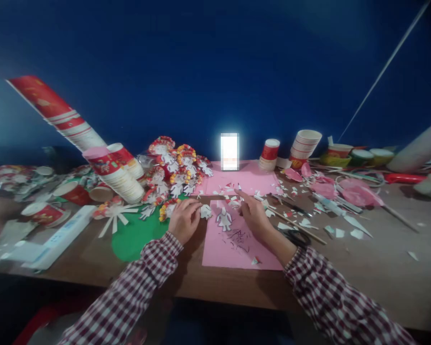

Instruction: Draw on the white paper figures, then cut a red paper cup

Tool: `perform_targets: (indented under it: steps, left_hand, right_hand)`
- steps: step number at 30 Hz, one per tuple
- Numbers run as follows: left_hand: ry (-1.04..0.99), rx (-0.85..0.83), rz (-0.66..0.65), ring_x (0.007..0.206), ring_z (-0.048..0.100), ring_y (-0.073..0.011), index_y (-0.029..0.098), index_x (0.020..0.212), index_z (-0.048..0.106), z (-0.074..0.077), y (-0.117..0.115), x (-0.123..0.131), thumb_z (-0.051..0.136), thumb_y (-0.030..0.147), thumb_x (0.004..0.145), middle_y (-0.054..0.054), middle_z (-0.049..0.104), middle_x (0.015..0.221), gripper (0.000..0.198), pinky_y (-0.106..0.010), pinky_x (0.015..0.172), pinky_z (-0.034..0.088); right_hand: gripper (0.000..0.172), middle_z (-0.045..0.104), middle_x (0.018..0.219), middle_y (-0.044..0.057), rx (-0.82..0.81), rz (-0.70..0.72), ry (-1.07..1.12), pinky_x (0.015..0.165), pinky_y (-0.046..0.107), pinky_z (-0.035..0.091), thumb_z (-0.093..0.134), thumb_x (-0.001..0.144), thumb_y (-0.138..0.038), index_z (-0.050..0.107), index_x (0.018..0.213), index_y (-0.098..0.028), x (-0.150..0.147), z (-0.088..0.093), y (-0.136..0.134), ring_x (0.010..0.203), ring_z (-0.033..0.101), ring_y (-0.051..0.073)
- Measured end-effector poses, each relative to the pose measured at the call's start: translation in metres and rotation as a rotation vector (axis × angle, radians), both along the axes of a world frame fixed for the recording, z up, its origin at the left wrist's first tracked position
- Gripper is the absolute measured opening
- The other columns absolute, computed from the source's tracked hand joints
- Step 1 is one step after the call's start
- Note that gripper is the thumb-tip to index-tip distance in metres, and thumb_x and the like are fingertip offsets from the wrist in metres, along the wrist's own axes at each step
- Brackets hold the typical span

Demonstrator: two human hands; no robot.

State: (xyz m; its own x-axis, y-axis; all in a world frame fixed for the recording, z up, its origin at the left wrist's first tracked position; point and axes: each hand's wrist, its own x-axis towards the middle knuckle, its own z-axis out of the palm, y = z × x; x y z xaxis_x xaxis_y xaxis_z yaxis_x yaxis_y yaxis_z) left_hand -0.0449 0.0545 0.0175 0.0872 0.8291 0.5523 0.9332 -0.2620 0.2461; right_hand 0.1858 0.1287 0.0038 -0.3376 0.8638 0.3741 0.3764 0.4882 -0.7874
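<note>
My left hand (pixel 184 218) rests curled at the left edge of a pink paper sheet (pixel 233 251), its fingertips pinching a small white paper cutout (pixel 205 211). My right hand (pixel 250 211) lies on the same sheet with fingers closed round a thin stick-like tool I cannot make out. Between the hands a white figure-shaped cutout (pixel 224 218) lies on the pink sheet, above some dark pen scribbles (pixel 239 237). Both sleeves are red-and-white checked.
Stacks of red-and-white paper cups (pixel 119 172) lean at the left, beside a pile of decorated paper figures (pixel 174 167). A green paper disc (pixel 134 235) lies left of the sheet. A bright phone screen (pixel 230 151) stands behind. Scissors (pixel 295 235), sticks, pink scraps and bowls (pixel 339 154) crowd the right.
</note>
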Motion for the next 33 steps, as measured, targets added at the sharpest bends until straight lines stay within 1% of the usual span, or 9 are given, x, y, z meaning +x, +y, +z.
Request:
perform_targets:
  steps: [3, 6, 9, 12, 17, 20, 25, 29, 33]
  left_hand:
    - [0.005, -0.029, 0.050, 0.094, 0.057, -0.0195, 0.018, 0.098, 0.063, 0.005, -0.015, -0.001, 0.045, 0.022, 0.087, -0.007, 0.063, 0.096, 0.021, -0.039, 0.086, 0.045]
    - [-0.001, -0.096, 0.048, 0.090, 0.058, -0.0186, 0.017, 0.093, 0.063, 0.004, -0.029, 0.009, 0.046, 0.023, 0.086, -0.006, 0.063, 0.093, 0.019, -0.037, 0.084, 0.046]
    - [-0.015, -0.153, 0.059, 0.089, 0.057, -0.0180, 0.017, 0.091, 0.064, -0.001, -0.040, 0.022, 0.047, 0.024, 0.086, -0.006, 0.063, 0.091, 0.019, -0.037, 0.084, 0.046]
    - [-0.019, -0.187, 0.082, 0.088, 0.057, -0.0181, 0.017, 0.090, 0.064, -0.005, -0.049, 0.033, 0.048, 0.022, 0.085, -0.006, 0.063, 0.090, 0.018, -0.036, 0.083, 0.045]
    - [-0.017, -0.208, 0.097, 0.087, 0.056, -0.0178, 0.018, 0.087, 0.065, -0.007, -0.062, 0.037, 0.047, 0.022, 0.085, -0.005, 0.062, 0.090, 0.018, -0.035, 0.082, 0.045]
    - [-0.020, -0.191, 0.127, 0.087, 0.057, -0.0177, 0.017, 0.087, 0.065, -0.008, -0.064, 0.032, 0.047, 0.022, 0.085, -0.006, 0.062, 0.088, 0.018, -0.035, 0.083, 0.045]
    - [-0.017, -0.183, 0.219, 0.085, 0.057, -0.0174, 0.018, 0.086, 0.065, -0.015, -0.055, 0.019, 0.049, 0.023, 0.084, -0.005, 0.063, 0.085, 0.016, -0.033, 0.083, 0.045]
    - [-0.013, -0.181, 0.249, 0.086, 0.056, -0.0175, 0.019, 0.087, 0.064, -0.022, -0.050, 0.015, 0.051, 0.024, 0.084, -0.004, 0.063, 0.087, 0.015, -0.032, 0.084, 0.044]
    - [-0.009, -0.167, 0.275, 0.086, 0.056, -0.0176, 0.019, 0.090, 0.064, -0.024, -0.044, 0.019, 0.050, 0.025, 0.084, -0.005, 0.062, 0.088, 0.016, -0.032, 0.083, 0.044]
  right_hand:
    - [0.050, 0.067, 0.089, 0.007, 0.040, 0.005, -0.066, 0.080, 0.036, 0.046, 0.039, 0.081, -0.012, 0.050, 0.130, -0.018, -0.002, -0.002, -0.001, 0.079, 0.059, 0.018]
    - [0.051, 0.064, 0.104, 0.013, 0.049, -0.017, -0.122, 0.082, 0.038, 0.046, 0.045, 0.079, -0.014, 0.047, 0.130, -0.013, -0.003, -0.003, -0.001, 0.087, 0.059, 0.021]
    - [0.048, 0.063, 0.106, 0.014, 0.094, -0.029, -0.166, 0.083, 0.036, 0.046, 0.048, 0.081, -0.019, 0.047, 0.128, -0.010, -0.001, -0.004, 0.001, 0.091, 0.059, 0.022]
    - [0.045, 0.062, 0.105, 0.014, 0.124, -0.064, -0.266, 0.082, 0.035, 0.045, 0.049, 0.082, -0.021, 0.048, 0.126, -0.010, 0.002, -0.002, 0.003, 0.090, 0.059, 0.023]
    - [0.039, 0.062, 0.103, 0.014, 0.133, -0.118, -0.409, 0.075, 0.033, 0.043, 0.049, 0.084, -0.022, 0.051, 0.123, -0.014, 0.009, 0.005, 0.002, 0.086, 0.060, 0.024]
    - [0.036, 0.061, 0.103, 0.015, 0.140, -0.113, -0.503, 0.072, 0.031, 0.042, 0.046, 0.087, -0.022, 0.051, 0.122, -0.014, 0.010, 0.010, -0.002, 0.085, 0.060, 0.024]
    - [0.034, 0.060, 0.105, 0.013, 0.152, -0.114, -0.631, 0.070, 0.030, 0.040, 0.043, 0.088, -0.023, 0.051, 0.121, -0.016, 0.009, 0.013, -0.007, 0.088, 0.059, 0.024]
    - [0.035, 0.058, 0.107, 0.012, 0.182, -0.127, -0.656, 0.072, 0.029, 0.040, 0.044, 0.087, -0.019, 0.051, 0.121, -0.017, 0.011, 0.009, -0.007, 0.090, 0.058, 0.023]
    - [0.035, 0.056, 0.110, 0.012, 0.195, -0.137, -0.647, 0.072, 0.028, 0.040, 0.045, 0.086, -0.018, 0.051, 0.121, -0.016, 0.012, 0.005, -0.006, 0.089, 0.058, 0.022]
